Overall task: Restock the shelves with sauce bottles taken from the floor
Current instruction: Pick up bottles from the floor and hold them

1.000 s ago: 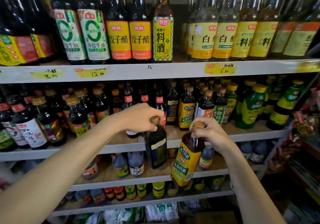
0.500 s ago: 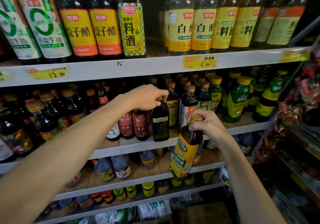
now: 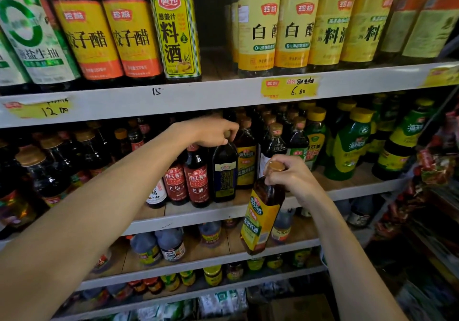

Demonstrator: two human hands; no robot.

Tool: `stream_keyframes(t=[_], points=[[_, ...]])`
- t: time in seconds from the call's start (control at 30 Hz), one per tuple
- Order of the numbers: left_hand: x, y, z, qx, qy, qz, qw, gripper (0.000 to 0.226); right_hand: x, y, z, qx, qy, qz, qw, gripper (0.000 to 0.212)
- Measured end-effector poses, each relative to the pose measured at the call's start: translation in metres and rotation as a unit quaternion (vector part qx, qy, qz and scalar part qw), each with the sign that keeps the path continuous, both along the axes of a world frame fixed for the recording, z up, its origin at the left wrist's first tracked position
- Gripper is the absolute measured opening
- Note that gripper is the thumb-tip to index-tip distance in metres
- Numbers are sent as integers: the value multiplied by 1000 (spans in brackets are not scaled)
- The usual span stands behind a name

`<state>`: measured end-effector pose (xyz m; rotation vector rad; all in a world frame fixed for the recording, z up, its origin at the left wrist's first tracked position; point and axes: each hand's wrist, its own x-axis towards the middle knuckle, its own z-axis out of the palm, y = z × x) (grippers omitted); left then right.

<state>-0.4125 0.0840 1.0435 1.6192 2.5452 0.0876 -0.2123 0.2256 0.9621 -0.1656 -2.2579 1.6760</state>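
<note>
My left hand (image 3: 211,131) grips the cap of a dark bottle with a dark blue label (image 3: 224,171). That bottle stands upright on the middle shelf (image 3: 198,217), between two red-labelled soy bottles (image 3: 197,179) and a yellow-labelled bottle (image 3: 246,161). My right hand (image 3: 293,176) holds the neck of a brown bottle with a yellow label (image 3: 263,211). This bottle hangs tilted in front of the shelf edge, below the middle shelf's row.
The top shelf (image 3: 223,92) carries tall vinegar and cooking wine bottles, with a gap (image 3: 216,54) between them. Green bottles (image 3: 347,144) fill the middle shelf's right side. Lower shelves hold small jars and bottles (image 3: 159,246). Packaged goods (image 3: 434,166) hang at the right.
My left hand moved the dark blue-labelled bottle up from below the shelf and back onto the middle shelf. My right hand rose a little with the yellow-labelled bottle. The view shifted closer.
</note>
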Motion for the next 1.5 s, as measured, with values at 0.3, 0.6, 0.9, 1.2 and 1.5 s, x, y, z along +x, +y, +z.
stream_keyframes(t=[0.3,0.6,0.9,1.2,1.5], points=[[-21,5,-2,0,-65,17,998,16,-25,1,0,9,-16,2,1000,11],[-34,7,-10,12,-56,-6,998,20,-43,0,4,24,-16,1,1000,10],[-39,6,-13,26,-37,-7,999,17,-53,4,10,24,-2,4,1000,10],[-42,6,-14,18,-8,15,1000,37,-55,10,24,34,5,34,999,14],[35,-16,-22,213,325,-47,920,26,-53,22,34,-128,66,58,988,23]])
